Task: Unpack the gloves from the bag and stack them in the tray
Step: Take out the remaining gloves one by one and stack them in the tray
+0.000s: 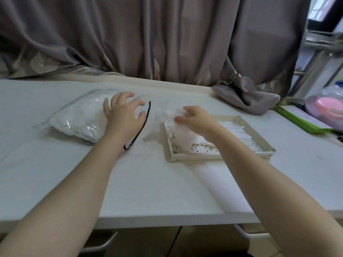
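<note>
A pale surface (167, 182) is carrying the things. A grey-brown curtain (148, 34) is hanging behind it, and a knotted end of the cloth (248, 95) is lying on the far right part of the surface. A thin black cord (146, 115) is lying curved near the middle. At the right edge a green flat box (304, 121) is resting, and behind it a pink object (328, 106) is sitting inside clear plastic wrap. A metal frame (315, 58) is standing at upper right.

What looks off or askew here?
One thing: the clear glove under the right hand drapes over the tray far-left rim onto the table, not flat on the stack. Bag intact; nothing spilled.
</note>
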